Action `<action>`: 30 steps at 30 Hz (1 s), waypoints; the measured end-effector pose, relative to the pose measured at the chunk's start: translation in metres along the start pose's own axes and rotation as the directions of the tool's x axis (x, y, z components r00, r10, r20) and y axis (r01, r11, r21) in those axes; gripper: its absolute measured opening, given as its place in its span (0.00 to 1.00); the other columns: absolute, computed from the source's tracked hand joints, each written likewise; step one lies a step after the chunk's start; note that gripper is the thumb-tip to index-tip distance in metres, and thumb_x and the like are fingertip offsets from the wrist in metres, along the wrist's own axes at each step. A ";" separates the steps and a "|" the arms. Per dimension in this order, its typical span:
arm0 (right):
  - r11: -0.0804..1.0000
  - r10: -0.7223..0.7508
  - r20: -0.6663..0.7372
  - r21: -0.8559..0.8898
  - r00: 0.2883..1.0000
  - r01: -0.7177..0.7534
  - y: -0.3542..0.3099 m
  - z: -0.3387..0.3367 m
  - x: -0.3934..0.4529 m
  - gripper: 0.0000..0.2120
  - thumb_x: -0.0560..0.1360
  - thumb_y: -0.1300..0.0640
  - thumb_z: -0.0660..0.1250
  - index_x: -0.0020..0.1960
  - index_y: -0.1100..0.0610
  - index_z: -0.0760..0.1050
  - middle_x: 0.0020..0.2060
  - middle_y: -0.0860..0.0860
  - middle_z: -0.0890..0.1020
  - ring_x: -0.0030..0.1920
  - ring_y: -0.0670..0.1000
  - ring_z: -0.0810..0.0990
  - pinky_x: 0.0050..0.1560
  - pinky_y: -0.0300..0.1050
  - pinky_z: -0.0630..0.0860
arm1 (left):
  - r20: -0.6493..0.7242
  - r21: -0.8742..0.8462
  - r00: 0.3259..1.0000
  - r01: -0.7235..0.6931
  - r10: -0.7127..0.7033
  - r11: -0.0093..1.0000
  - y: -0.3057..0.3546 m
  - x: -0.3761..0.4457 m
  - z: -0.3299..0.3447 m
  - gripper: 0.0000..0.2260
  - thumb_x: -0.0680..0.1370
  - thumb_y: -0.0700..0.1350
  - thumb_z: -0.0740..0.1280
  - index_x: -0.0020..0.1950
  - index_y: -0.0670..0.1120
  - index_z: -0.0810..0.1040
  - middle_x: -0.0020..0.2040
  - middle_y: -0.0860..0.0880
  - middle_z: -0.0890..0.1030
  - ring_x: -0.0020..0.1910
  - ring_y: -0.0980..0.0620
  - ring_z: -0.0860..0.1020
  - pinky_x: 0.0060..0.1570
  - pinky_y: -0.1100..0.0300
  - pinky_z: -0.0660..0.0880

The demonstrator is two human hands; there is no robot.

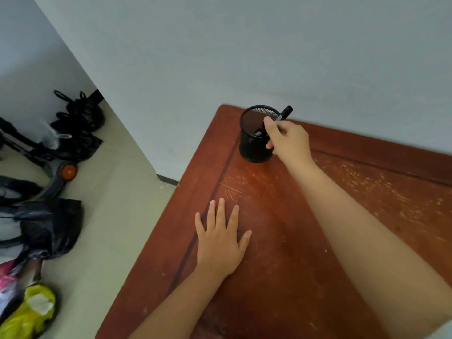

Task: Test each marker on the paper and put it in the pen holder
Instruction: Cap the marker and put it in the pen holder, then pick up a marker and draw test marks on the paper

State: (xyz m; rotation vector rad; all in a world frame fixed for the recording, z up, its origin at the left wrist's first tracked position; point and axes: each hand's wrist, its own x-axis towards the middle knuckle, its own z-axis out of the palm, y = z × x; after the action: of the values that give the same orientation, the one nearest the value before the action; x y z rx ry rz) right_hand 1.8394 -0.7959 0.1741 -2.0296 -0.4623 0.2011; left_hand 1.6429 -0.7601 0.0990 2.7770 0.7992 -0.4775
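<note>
A black mesh pen holder (252,148) stands at the far left corner of the red-brown wooden table (281,265). My right hand (287,138) is at its rim and pinches a black marker (285,113), which leans over the rim with its lower end inside the holder and its cap end sticking up to the right. My left hand (221,238) lies flat on the table near the left edge, fingers spread, holding nothing. No paper is in view.
A pale wall runs right behind the table's far edge. On the floor to the left lie black plastic bags (49,228), a yellow bag (29,311) and a grey frame with an orange wheel (69,171).
</note>
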 end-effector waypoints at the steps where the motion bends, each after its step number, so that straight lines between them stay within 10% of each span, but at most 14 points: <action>1: 1.000 0.010 0.018 0.002 1.000 -0.010 -0.001 0.000 -0.001 0.14 0.76 0.47 0.58 0.41 0.55 0.75 0.25 0.48 0.75 0.21 0.36 0.72 0.37 0.38 0.70 | 0.000 -0.003 1.000 -0.002 0.002 1.000 -0.001 0.001 0.001 0.32 0.78 0.60 0.37 0.60 0.48 0.76 0.60 0.41 0.78 0.60 0.40 0.75 0.52 0.37 0.71; 6: 0.997 0.041 0.064 0.063 0.997 -0.045 0.003 -0.012 -0.013 0.15 0.76 0.48 0.58 0.56 0.56 0.73 0.32 0.49 0.77 0.25 0.39 0.74 0.28 0.25 0.67 | 0.001 -0.006 1.000 -0.030 0.030 1.000 0.000 0.000 -0.002 0.32 0.78 0.60 0.37 0.59 0.47 0.77 0.59 0.41 0.78 0.59 0.40 0.76 0.51 0.36 0.72; 12: 0.973 -0.036 0.032 -0.227 0.999 0.042 0.055 -0.085 -0.084 0.19 0.75 0.55 0.62 0.65 0.58 0.68 0.56 0.53 0.75 0.49 0.48 0.73 0.49 0.35 0.66 | -0.067 0.014 0.995 -0.071 0.072 0.997 0.012 -0.007 -0.007 0.25 0.76 0.57 0.50 0.67 0.45 0.69 0.68 0.37 0.68 0.68 0.38 0.64 0.62 0.34 0.60; 18: 0.857 0.211 -0.158 -0.445 0.965 -0.261 0.147 -0.194 -0.162 0.20 0.75 0.57 0.63 0.64 0.63 0.68 0.67 0.59 0.69 0.69 0.57 0.64 0.68 0.47 0.58 | -0.058 0.052 0.947 -0.312 0.315 0.949 0.111 -0.023 -0.005 0.24 0.80 0.54 0.50 0.74 0.49 0.51 0.76 0.45 0.46 0.74 0.46 0.43 0.70 0.45 0.44; 25: 0.804 0.326 -0.468 -0.320 0.821 -0.502 0.222 -0.340 -0.190 0.17 0.75 0.59 0.63 0.61 0.67 0.70 0.62 0.64 0.73 0.62 0.62 0.70 0.64 0.52 0.64 | -0.020 0.010 0.837 -0.547 0.547 0.837 0.275 -0.050 0.033 0.23 0.80 0.53 0.52 0.73 0.48 0.55 0.75 0.44 0.50 0.74 0.46 0.46 0.71 0.46 0.46; 30: 0.741 0.262 -0.466 -0.463 0.845 -0.485 0.283 -0.424 -0.156 0.20 0.75 0.57 0.61 0.63 0.67 0.67 0.63 0.65 0.72 0.64 0.64 0.68 0.66 0.57 0.63 | -0.100 0.017 0.872 -0.479 0.479 0.877 0.354 -0.071 0.061 0.23 0.71 0.54 0.53 0.56 0.46 0.78 0.59 0.40 0.78 0.59 0.40 0.75 0.51 0.36 0.71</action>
State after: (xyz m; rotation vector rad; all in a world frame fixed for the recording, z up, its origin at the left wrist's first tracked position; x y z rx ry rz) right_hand 1.9052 -1.3221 0.1238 -2.6716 0.1843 -0.1006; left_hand 1.7641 -1.1053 0.1082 2.8626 0.1020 -0.2376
